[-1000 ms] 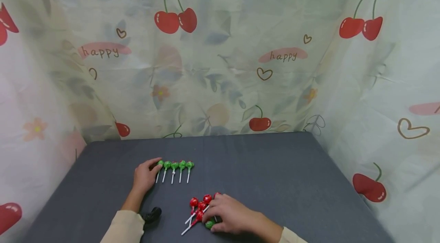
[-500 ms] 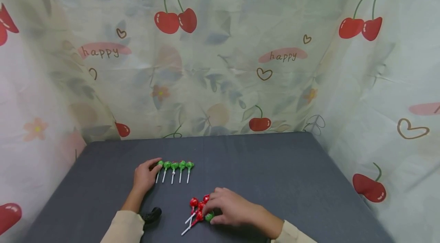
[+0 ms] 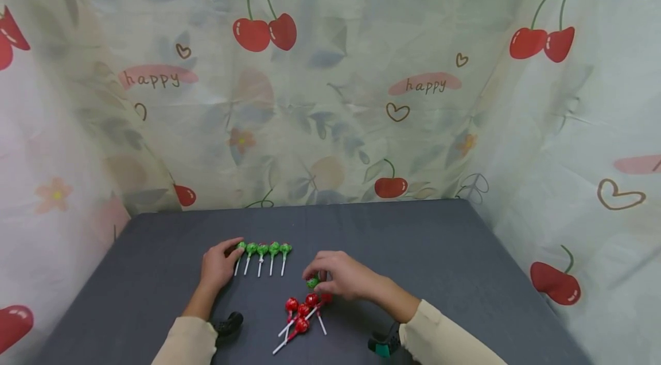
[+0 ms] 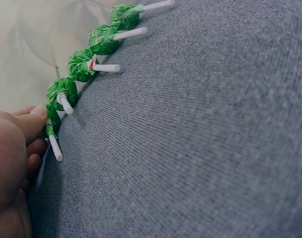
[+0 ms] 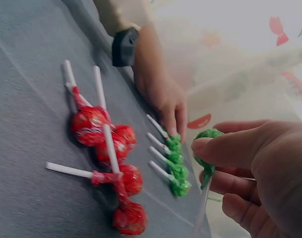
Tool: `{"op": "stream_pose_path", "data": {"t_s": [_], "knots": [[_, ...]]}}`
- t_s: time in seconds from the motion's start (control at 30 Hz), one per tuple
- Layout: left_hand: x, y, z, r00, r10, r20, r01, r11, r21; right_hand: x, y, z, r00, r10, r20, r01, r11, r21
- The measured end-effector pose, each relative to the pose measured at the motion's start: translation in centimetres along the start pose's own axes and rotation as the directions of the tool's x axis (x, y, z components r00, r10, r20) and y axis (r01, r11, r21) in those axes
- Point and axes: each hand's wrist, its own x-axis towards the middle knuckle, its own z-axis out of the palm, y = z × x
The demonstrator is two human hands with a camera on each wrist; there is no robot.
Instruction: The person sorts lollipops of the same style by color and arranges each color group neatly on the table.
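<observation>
A row of several green-wrapped lollipops (image 3: 273,248) lies on the dark cloth, white sticks toward me. At its left end my left hand (image 3: 217,266) pinches the head of the end lollipop (image 4: 53,119) between thumb and fingers. My right hand (image 3: 341,276) holds another green lollipop (image 5: 209,133) by its head, and in the right wrist view its white stick hangs down below the fingers. Just nearer to me than that hand is a loose pile of red-wrapped lollipops (image 3: 303,310), their sticks crossing at different angles.
A dark grey cloth (image 3: 413,250) covers the table. Pale curtains (image 3: 330,124) with printed cherries and hearts enclose its back and sides. Black wrist devices sit at the left wrist (image 3: 229,325) and right wrist (image 3: 384,345).
My right hand has lifted a green lollipop from beside the red pile and moved away from me, toward the green row. The pile's right side now shows. My left hand has stayed in place.
</observation>
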Motion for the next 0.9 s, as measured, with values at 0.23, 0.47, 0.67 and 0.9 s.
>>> {"op": "stream_pose_path", "data": {"t_s": [0.23, 0.47, 0.67, 0.9], "knots": [[0.0, 0.0, 0.0, 1.000, -0.009, 0.015, 0.009, 1.000, -0.007, 1.6, 1.2, 0.0, 0.985, 0.101, -0.140, -0.091, 0.993, 0.074], [0.1, 0.0, 0.1, 1.000, -0.010, 0.003, 0.010, 1.000, 0.001, 3.0, 2.8, 1.0, 0.914, 0.259, -0.311, -0.197, 0.956, 0.217], [0.0, 0.1, 0.0, 1.000, 0.007, -0.004, -0.007, 1.000, 0.005, 4.4, 4.0, 1.7, 0.844, 0.378, -0.380, -0.284, 0.917, 0.281], [-0.3, 0.2, 0.0, 0.999, 0.035, -0.009, -0.035, 0.999, 0.007, 5.8, 5.3, 2.5, 0.788, 0.468, -0.400, -0.329, 0.869, 0.369]]}}
